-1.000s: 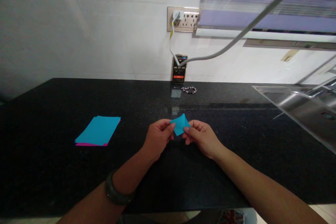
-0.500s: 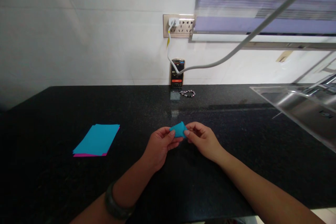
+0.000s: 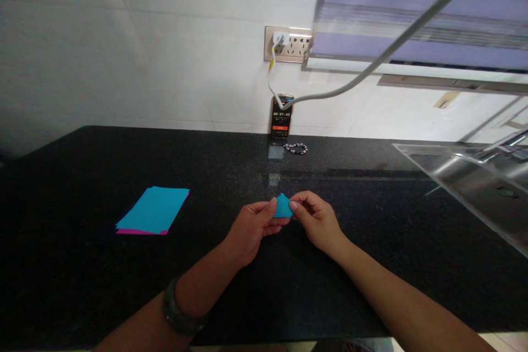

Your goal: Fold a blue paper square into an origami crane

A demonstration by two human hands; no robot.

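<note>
Two hands [image 3: 249,231] [image 3: 323,226] pinch folded blue paper [image 3: 282,208] (smooth, peaked) in their fingers [image 3: 300,212] above speckled, glossy black countertop [image 3: 214,170].

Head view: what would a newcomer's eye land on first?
Probably the small blue piece at centre, pinched between the left hand and right hand. Next, the blue-topped stack with pink showing at its edge, left on the dark counter. Then the lit phone reading 00:01:45, upright by the wall behind.
</note>
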